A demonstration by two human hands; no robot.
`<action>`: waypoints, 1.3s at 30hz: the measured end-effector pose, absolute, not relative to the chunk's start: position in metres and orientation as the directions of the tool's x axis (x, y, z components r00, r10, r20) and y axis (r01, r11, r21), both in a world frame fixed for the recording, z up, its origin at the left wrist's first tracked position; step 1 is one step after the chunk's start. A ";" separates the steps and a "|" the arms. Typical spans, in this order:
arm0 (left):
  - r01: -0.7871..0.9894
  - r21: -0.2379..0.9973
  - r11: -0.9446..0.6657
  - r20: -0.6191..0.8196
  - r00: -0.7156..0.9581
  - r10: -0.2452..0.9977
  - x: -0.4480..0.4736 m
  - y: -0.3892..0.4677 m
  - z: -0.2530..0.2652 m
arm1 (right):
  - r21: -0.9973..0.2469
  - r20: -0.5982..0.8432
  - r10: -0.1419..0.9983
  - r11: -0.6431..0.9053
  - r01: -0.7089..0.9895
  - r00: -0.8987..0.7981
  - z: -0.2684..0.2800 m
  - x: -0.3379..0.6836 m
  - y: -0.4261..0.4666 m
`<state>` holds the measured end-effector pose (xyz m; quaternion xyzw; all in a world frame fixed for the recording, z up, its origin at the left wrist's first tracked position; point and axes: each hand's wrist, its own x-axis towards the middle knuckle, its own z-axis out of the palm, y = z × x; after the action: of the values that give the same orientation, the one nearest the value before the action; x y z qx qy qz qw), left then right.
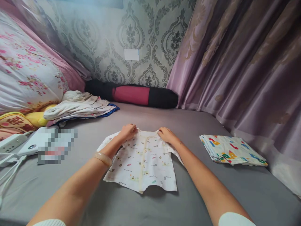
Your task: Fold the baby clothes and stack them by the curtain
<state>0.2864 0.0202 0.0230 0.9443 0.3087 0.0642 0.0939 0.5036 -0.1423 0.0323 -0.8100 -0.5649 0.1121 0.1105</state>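
A small white buttoned baby shirt (143, 166) with little printed pictures lies front side up on the grey bed sheet (113, 207). My left hand (128, 131) is closed on the shirt at the left side of its neckline. At the right side of the neckline, my right hand (166, 134) pinches the shirt at the shoulder. Both forearms reach over the sleeves and partly cover them. The shirt's lower hem is a little wavy and faces me.
A folded colourful cloth (232, 149) lies at the right, near the purple curtain (235, 62). Piled clothes (80, 105), a power strip (11, 142) and a white device (37, 141) with cables are at the left. A black and red bolster (131, 94) lies along the wall.
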 end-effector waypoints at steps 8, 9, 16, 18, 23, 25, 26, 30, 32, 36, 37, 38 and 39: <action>0.453 0.030 -0.891 0.325 0.839 0.437 0.291 0.027 0.003 | -0.114 0.107 0.948 -0.288 0.951 0.300 0.023 0.496 -0.138; 0.460 -0.006 -0.888 0.343 0.835 0.430 0.292 0.028 0.004 | -0.066 0.124 0.948 -0.288 0.955 0.294 0.023 0.498 -0.136; 0.523 -0.163 -0.837 0.424 0.803 0.419 0.313 0.046 0.008 | 0.173 0.173 0.964 -0.230 0.958 0.200 0.022 0.521 -0.111; 0.521 -0.188 -0.833 0.424 0.808 0.409 0.321 0.053 0.008 | 0.207 0.166 0.970 -0.211 0.955 0.178 0.023 0.528 -0.103; 0.515 -0.210 -0.831 0.410 0.818 0.403 0.338 0.066 0.011 | 0.256 0.135 0.982 -0.162 0.953 0.131 0.025 0.545 -0.085; 0.511 -0.202 -0.835 0.398 0.822 0.407 0.344 0.071 0.011 | 0.245 0.127 0.984 -0.156 0.957 0.128 0.026 0.551 -0.080; 0.509 -0.195 -0.838 0.390 0.825 0.410 0.347 0.073 0.012 | 0.234 0.121 0.985 -0.150 0.961 0.124 0.026 0.554 -0.077; 0.492 -0.146 -0.858 0.356 0.835 0.419 0.355 0.080 0.010 | 0.168 0.097 0.987 -0.142 0.975 0.127 0.022 0.562 -0.070; 0.487 -0.099 -0.868 0.346 0.835 0.428 0.358 0.081 0.009 | 0.138 0.084 0.986 -0.156 0.978 0.146 0.020 0.563 -0.068; 0.525 0.031 -0.850 0.288 0.810 0.511 0.359 0.083 0.009 | 0.018 0.039 0.973 -0.228 0.973 0.227 0.022 0.563 -0.067; 0.564 0.080 -0.822 0.252 0.787 0.564 0.357 0.085 0.011 | -0.039 0.028 0.964 -0.264 0.964 0.265 0.024 0.564 -0.068; 0.611 0.137 -0.779 0.204 0.753 0.626 0.354 0.088 0.013 | -0.108 0.013 0.951 -0.307 0.945 0.310 0.026 0.567 -0.069; 0.663 0.200 -0.721 0.144 0.708 0.691 0.350 0.091 0.016 | -0.189 -0.010 0.934 -0.353 0.916 0.358 0.029 0.571 -0.071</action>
<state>0.3500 0.0913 0.0162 0.9217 0.3675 0.1049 0.0668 0.5707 -0.0712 0.0295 -0.8204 -0.5638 0.0577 0.0752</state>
